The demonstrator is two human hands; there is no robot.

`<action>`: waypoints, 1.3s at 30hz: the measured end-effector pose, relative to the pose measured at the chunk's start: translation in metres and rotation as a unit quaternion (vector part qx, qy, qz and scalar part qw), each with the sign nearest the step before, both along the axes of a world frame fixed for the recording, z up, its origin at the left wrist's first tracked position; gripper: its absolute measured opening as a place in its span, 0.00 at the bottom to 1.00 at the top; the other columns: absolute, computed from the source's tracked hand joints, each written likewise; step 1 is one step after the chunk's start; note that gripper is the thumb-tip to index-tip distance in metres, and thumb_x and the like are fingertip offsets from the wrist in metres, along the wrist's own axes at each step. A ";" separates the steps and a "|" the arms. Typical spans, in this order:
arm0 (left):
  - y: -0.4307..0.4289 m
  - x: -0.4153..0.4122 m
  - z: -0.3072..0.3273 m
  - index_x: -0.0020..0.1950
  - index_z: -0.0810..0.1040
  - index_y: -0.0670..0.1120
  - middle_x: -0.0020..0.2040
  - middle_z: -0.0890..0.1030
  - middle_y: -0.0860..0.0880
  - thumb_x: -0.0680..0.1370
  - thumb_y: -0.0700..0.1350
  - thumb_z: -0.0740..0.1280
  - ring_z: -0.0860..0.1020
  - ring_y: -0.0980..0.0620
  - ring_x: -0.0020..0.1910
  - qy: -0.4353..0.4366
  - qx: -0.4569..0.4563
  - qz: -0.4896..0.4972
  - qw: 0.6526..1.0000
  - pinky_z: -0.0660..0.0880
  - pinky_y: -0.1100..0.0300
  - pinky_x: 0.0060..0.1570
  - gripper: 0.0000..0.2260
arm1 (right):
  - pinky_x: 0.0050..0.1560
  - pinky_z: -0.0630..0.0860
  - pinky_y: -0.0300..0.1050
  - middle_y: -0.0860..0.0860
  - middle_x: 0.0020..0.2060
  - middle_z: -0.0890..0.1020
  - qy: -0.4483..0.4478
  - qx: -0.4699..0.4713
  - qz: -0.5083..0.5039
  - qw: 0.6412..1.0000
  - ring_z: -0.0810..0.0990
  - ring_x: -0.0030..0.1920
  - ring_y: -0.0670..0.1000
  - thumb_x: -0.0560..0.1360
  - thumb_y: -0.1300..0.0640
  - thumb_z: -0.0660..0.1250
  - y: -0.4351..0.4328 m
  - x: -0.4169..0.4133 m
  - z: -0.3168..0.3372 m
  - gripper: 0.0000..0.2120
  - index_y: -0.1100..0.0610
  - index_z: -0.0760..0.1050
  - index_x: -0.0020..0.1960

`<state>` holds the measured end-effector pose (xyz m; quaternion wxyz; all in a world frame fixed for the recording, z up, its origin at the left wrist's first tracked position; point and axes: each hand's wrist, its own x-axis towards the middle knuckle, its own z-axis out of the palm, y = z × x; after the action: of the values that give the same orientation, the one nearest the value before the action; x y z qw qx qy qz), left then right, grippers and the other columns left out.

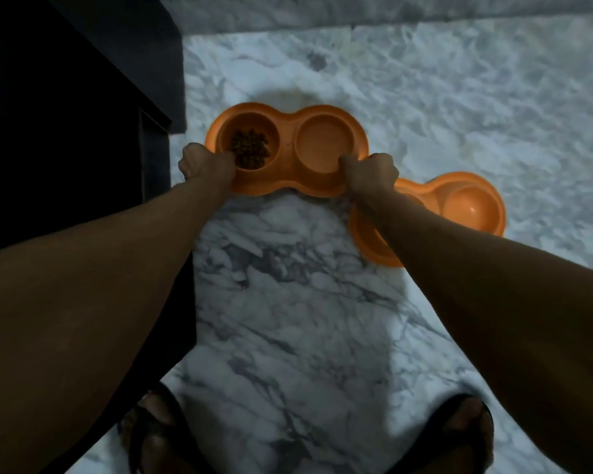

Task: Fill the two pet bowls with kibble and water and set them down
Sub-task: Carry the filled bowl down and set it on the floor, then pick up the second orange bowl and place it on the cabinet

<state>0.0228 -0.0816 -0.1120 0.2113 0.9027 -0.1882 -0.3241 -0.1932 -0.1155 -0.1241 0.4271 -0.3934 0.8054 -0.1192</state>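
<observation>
While both hands grip it, the orange double feeder (288, 148) sits low over the marble floor (288, 319) beside a dark cabinet (65, 114) — left hand (208, 164) closed on the rim by the kibble (250, 148), right hand (370, 174) closed on the rim of the other well, where I cannot make out water. Best to lower it level and let go with both hands together, so nothing spills. I count two feeders, each with two wells — the second feeder (466, 206) rests on the floor just beside the right wrist.
</observation>
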 end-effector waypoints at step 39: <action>0.057 -0.240 -0.024 0.61 0.75 0.33 0.61 0.76 0.34 0.65 0.53 0.68 0.78 0.36 0.57 0.101 0.090 -0.102 0.986 0.77 0.46 0.54 0.31 | 0.57 0.75 0.54 0.60 0.65 0.73 0.099 0.119 -0.065 0.986 0.76 0.62 0.63 0.75 0.60 0.64 0.045 -0.228 0.001 0.23 0.59 0.66 0.69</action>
<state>-0.2176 -0.0249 -0.1360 0.1136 0.8568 -0.2267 -0.4490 -0.4211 -0.0707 -0.1227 0.3805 -0.2960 0.8761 -0.0107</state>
